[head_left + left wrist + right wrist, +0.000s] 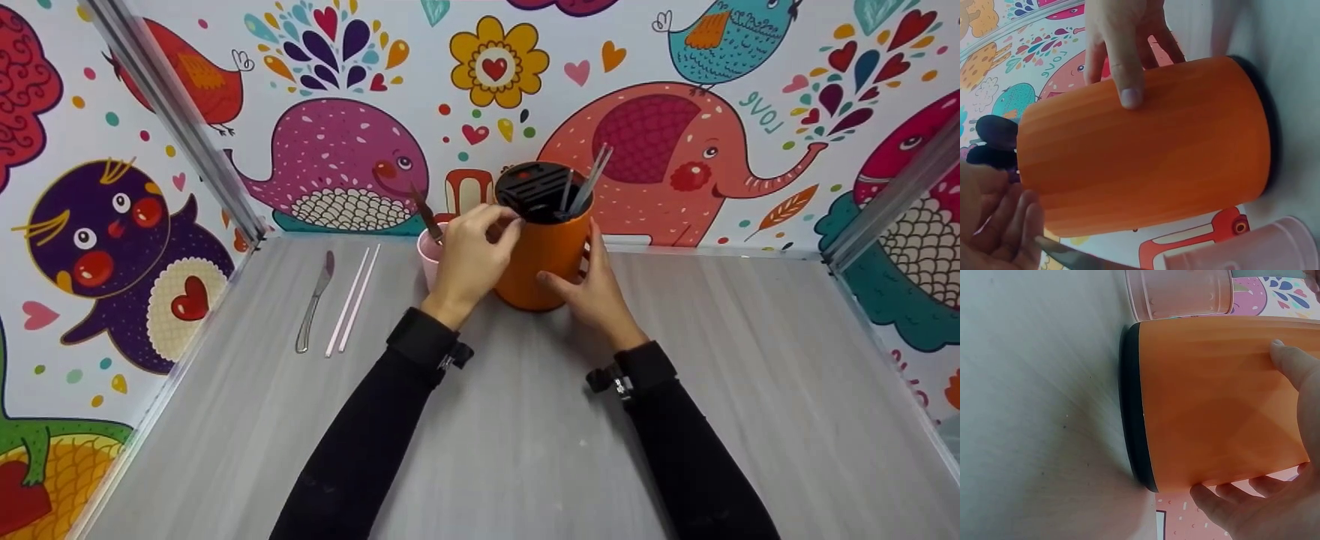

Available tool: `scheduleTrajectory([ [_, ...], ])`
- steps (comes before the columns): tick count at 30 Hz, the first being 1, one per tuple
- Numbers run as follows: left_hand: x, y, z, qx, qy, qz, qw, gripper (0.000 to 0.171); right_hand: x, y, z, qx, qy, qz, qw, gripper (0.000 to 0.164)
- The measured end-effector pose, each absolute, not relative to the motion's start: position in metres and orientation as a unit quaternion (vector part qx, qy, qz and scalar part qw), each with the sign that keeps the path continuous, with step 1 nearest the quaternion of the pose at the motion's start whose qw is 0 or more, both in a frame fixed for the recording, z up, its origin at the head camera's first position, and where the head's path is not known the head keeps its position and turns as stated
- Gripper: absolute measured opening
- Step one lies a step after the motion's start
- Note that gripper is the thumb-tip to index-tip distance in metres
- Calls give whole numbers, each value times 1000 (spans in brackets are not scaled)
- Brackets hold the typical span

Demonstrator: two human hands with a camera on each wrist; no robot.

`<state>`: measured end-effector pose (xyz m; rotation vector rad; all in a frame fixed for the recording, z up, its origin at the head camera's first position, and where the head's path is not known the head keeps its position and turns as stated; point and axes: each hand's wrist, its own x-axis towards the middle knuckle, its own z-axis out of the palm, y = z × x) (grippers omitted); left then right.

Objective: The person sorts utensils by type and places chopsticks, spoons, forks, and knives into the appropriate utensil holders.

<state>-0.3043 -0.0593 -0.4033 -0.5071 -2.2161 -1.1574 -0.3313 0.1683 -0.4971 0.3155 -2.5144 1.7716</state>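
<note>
An orange utensil holder (534,259) with a black slotted top and dark base stands upright near the back wall. My right hand (598,289) steadies its right side, with the thumb (1130,93) on the front and the fingers around behind. At the left of its rim is my left hand (478,259), thumb and forefinger brought together; whether anything sits between them is hidden. Several thin metal utensils (592,178) stick up from the holder's right side. A pink cup (429,255), partly behind the left hand, has a brownish blade (426,214) standing in it.
On the grey table (510,442) at the left lie a table knife (315,300) and two pale pink sticks (352,300), side by side. Cartoon-printed walls (360,157) enclose the back and both sides.
</note>
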Motion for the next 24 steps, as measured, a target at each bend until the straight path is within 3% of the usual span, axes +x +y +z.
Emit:
scheduleTrajectory([
  [15, -279, -73, -395, -213, -794, -426, 377, 21, -332, 168, -498, 89, -813, 576, 9, 127],
  [24, -274, -112, -402, -141, -784, -442, 413, 19, -332, 171, -497, 88, -812, 577, -1, 133],
])
